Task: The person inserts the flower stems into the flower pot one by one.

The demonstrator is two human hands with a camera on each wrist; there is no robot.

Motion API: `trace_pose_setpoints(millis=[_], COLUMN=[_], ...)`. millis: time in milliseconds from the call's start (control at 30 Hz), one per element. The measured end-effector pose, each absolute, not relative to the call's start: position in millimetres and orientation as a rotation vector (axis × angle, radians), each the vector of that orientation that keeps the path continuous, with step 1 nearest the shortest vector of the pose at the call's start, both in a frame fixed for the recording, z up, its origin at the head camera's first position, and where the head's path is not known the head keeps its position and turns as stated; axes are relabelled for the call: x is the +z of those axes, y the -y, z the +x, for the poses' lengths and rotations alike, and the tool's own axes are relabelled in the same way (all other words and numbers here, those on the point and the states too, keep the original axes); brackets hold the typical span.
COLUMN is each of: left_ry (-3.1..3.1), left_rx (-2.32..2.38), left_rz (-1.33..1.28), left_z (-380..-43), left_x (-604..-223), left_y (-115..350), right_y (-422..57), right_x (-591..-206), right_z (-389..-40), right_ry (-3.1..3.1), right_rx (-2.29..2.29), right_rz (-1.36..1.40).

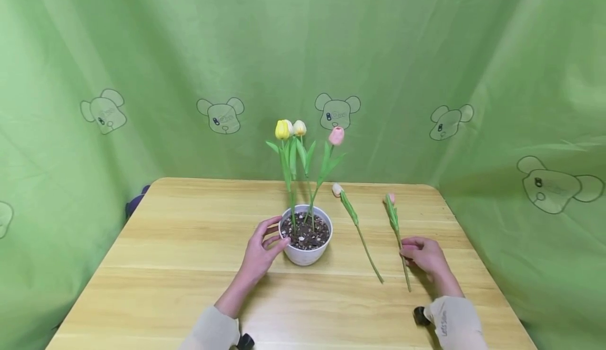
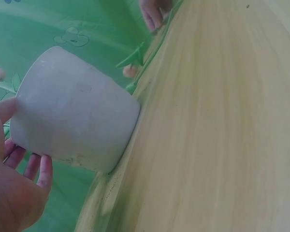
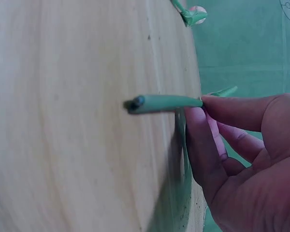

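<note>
A white flower pot [image 1: 304, 258] of dark soil [image 1: 307, 242] stands on the table, and my left hand [image 1: 259, 248] grips its left side, thumb at the rim. In the left wrist view the fingers [image 2: 44, 174] lie against the pot wall. A yellow tulip [image 1: 282, 130], pale tulips [image 1: 300, 128] and a pink tulip [image 1: 336, 136] rise from the soil. To the right, my right hand [image 1: 426, 258] pinches the green stem of a pink tulip [image 1: 393, 216] between thumb and fingers. In the right wrist view its stem end [image 3: 159, 102] points toward the camera.
Another pale pink tulip [image 1: 350, 210] lies on the wooden table [image 1: 189, 245], between the pot and my right hand. Green curtains [image 1: 265, 50] with mouse-head outlines hang behind the table and along both sides.
</note>
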State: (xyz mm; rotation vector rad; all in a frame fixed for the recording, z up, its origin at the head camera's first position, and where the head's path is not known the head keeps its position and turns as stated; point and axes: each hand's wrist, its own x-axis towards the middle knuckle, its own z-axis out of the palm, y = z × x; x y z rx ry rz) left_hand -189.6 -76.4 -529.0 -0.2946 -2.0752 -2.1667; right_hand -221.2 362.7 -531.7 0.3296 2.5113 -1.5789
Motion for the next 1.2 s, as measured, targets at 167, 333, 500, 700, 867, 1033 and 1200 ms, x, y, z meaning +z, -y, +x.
trace_pose_setpoints(millis=[167, 333, 500, 700, 867, 1033, 1200], left_ry=[2.077, 2.074, 2.072, 2.071, 2.074, 2.072, 2.068], left_rx=[-2.166, -2.158, -2.157, -2.164, -2.164, -2.169, -2.172], left_rz=[-0.295, -0.296, -0.303, -0.300, -0.296, -0.292, -0.291], left_z=[-189.4, -189.4, -189.8, -190.1, -190.6, -190.7, -190.5], left_x=[-531.2, -530.2, -530.3, -530.8, -532.0, -530.7, -530.4], left_y=[76.9, 77.6, 77.5, 76.7, 76.7, 76.3, 76.1], right_y=[-354.9, -346.2, -341.8, -336.6, -328.8, -318.0, -304.8], right_x=[-530.2, -526.1, -521.0, -513.3, -504.4, -493.9, -482.3], right_z=[-219.4, -218.5, -218.2, -215.9, -214.8, -213.8, -212.1], right_ry=[-2.479, -2.438, -2.434, -2.422, -2.408, -2.409, -2.405], right_rx=[-1.641, -1.692, -1.723, -1.762, -1.823, -1.892, -1.964], right_rz=[0.296, 0.282, 0.249, 0.196, 0.163, 0.151, 0.104])
